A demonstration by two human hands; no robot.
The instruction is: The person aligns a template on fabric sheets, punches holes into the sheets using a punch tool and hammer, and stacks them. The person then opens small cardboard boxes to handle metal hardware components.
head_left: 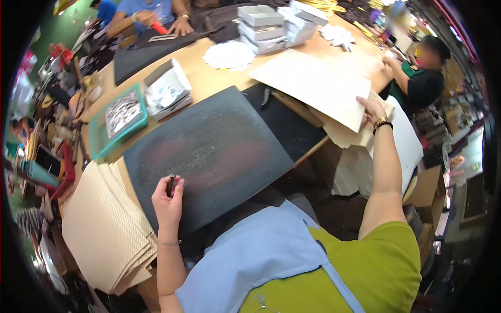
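Your right hand (371, 108) grips pale sheet (315, 81) by right end, long axis running forward-left; left hand (168, 206) clasps dark tool (170, 183).

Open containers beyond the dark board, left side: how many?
2: a teal tray, farther left, and a whitish box beside it, past the dark board. Neither is hidden.
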